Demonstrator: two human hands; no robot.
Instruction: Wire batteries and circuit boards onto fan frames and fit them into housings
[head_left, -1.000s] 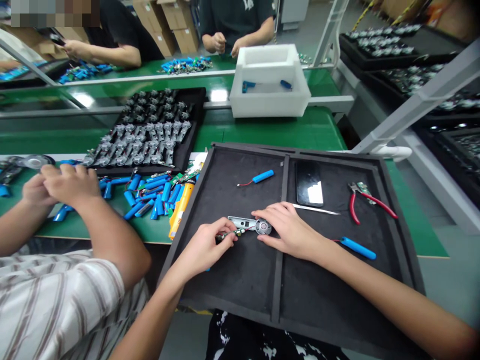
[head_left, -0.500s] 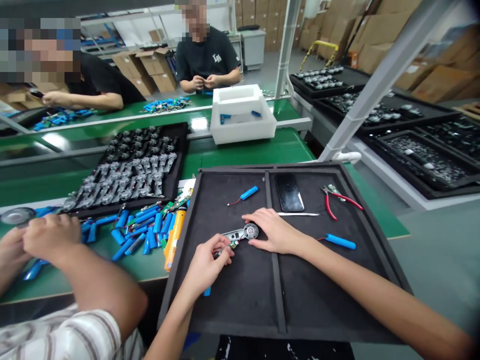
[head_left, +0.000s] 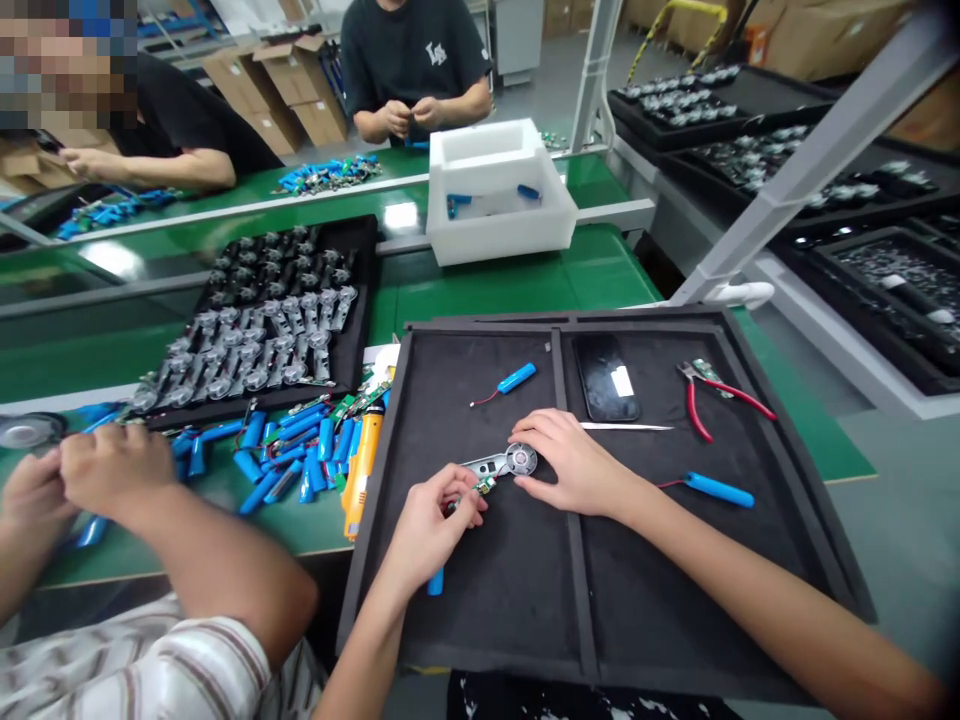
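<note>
Shifted slightly by the head's turn, the black foam tray (head_left: pixel 570 322) is being shown a little further right, while a metal bracket with a round hub (head_left: pixel 499 463) is being held near the tray's centre; the hub is being gripped by the right hand (head_left: pixel 574 462), its fingertips being laid over the far side and its thumb being pressed against the near side, so those fingers are being closed around it; a small green circuit board (head_left: pixel 484 486) is being held at the bracket's narrow end by the left hand (head_left: pixel 433 520), its fingers being curled together over the board, though the exact pinch is partly hidden; whether board and bracket are joined cannot be told; a low, close hold is judged sound here, since the bracket is being pinned to the mat and the board is not being levered against it; a blue cylindrical cell (head_left: pixel 436 581) is showing at 6 o'clock from the left hand; tweezers (head_left: pixel 626 426) are lying at 1 o'clock from the right hand, a smartphone (head_left: pixel 606 378) beyond them, and red-handled cutters (head_left: pixel 696 400) at 2 o'clock; a wired blue cell (head_left: pixel 517 378) is lying at 12 o'clock; a neighbour's hands (head_left: pixel 112 470) are being kept apart, beyond a heap of blue cells (head_left: pixel 300 450) at 9 o'clock.
</note>
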